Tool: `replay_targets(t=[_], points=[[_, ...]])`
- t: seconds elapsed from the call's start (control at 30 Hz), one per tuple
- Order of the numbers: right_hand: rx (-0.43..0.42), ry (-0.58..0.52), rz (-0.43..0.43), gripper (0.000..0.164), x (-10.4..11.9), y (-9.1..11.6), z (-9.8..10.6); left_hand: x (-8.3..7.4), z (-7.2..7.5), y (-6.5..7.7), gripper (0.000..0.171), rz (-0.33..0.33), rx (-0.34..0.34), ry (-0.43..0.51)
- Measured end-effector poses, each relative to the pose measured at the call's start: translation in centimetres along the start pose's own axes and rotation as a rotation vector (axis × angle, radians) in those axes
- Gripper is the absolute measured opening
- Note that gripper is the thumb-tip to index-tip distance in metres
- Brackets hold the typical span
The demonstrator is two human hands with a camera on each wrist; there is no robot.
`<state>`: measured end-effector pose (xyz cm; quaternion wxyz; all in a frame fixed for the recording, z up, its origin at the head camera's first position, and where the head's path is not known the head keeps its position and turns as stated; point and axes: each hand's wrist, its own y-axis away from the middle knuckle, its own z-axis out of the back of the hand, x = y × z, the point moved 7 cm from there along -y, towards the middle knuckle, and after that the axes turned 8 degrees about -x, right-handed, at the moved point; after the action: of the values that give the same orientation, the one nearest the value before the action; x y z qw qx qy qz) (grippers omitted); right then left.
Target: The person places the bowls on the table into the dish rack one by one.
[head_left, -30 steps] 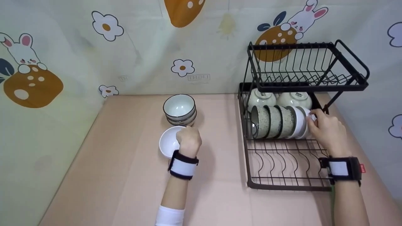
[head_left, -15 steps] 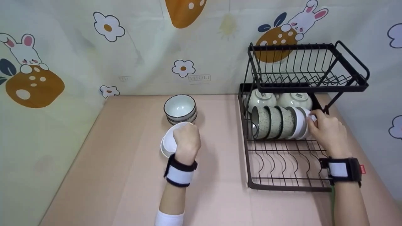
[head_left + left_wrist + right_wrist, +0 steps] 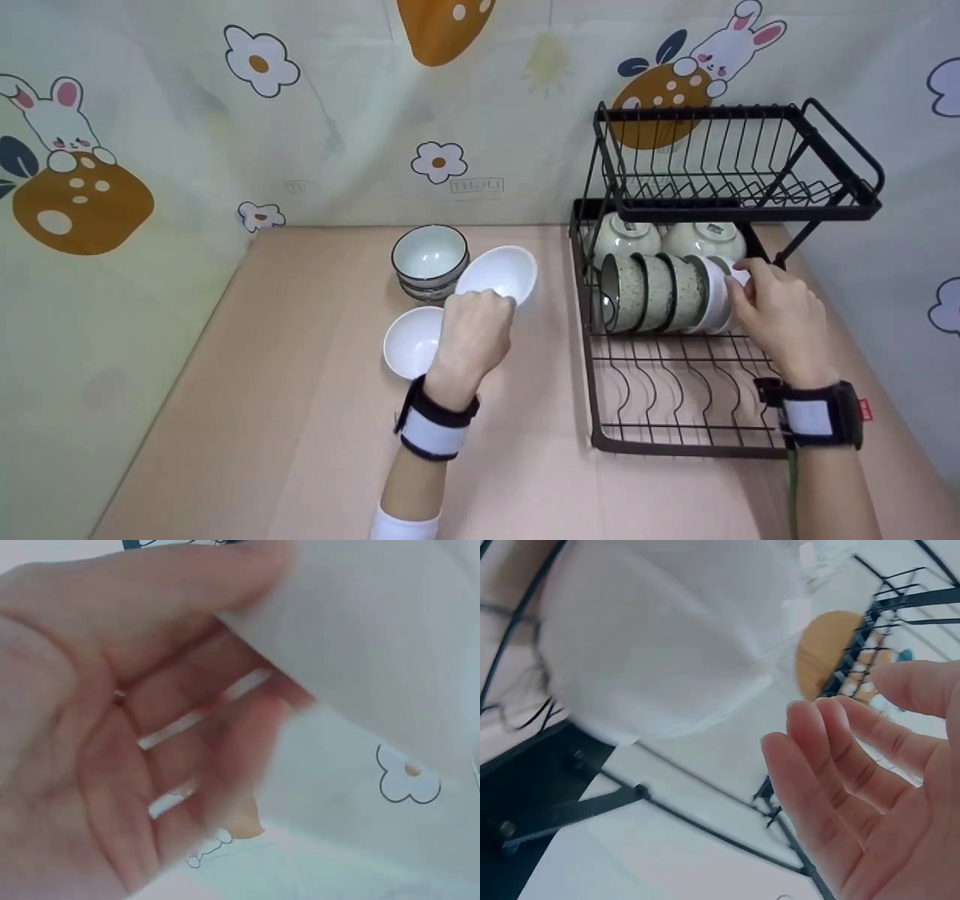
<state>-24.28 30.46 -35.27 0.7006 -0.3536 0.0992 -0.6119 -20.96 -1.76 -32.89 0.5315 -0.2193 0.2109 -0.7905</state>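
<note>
A person's left hand [image 3: 478, 341] grips a white bowl [image 3: 501, 271] by its near edge, the thumb along one side, and holds it tilted over the desk [image 3: 285, 420]. The bowl overlaps the right edge of a stack of dark-rimmed bowls [image 3: 429, 259] in the head view. A second white bowl [image 3: 409, 343] sits upright on the desk in front of the stack, partly behind the left hand.

At right, the right hand [image 3: 786, 319], fingers loosely bent and holding nothing, is at the end of a row in a black two-tier rack [image 3: 690, 450]. Whether a fingertip meets the outermost white bowl there is hard to tell. The row, on its side in the lower tier, runs from three speckled bowls [image 3: 658, 292] at left to white bowls [image 3: 711, 296] at right. Behind it, two pale bowls [image 3: 703, 238] rest upside down. Both wrists wear black-and-white straps [image 3: 435, 429], and a white sleeve [image 3: 405, 523] shows on the left forearm. A sheet [image 3: 337, 150] printed with rabbits and flowers hangs behind the desk.
</note>
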Motion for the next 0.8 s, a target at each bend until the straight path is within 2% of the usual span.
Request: replay_targets(t=[0.13,0.27,0.37,0.47,0.57,0.7,0.8], points=[[0.013,-0.064,0.033,0.024,1.9,0.1,0.0,-1.1,0.2,-0.3,0.013,-0.152,-0.137,0.022],[0.055,-0.128,0.076,0.025,4.2,0.4,-0.1,-2.6,0.0,-0.4,0.008,-0.295,-0.177,0.056],[0.121,-0.203,0.068,0.028,5.7,0.7,-0.4,-4.0,-0.1,-0.4,0.007,-0.401,-0.206,0.083],[0.181,-0.275,0.028,0.032,6.8,1.1,-0.6,-5.4,-0.2,-0.3,0.011,-0.493,-0.262,0.106],[0.247,-0.332,-0.063,0.036,7.3,1.4,-0.9,-6.6,-0.2,0.0,0.014,-0.557,-0.324,0.128],[0.352,-0.408,-0.188,0.048,7.1,2.0,-1.5,-7.8,-0.2,0.3,0.015,-0.610,-0.389,0.158],[0.418,-0.511,-0.253,0.053,6.9,2.4,-2.0,-8.5,-0.5,0.6,0.014,-0.636,-0.407,0.171]])
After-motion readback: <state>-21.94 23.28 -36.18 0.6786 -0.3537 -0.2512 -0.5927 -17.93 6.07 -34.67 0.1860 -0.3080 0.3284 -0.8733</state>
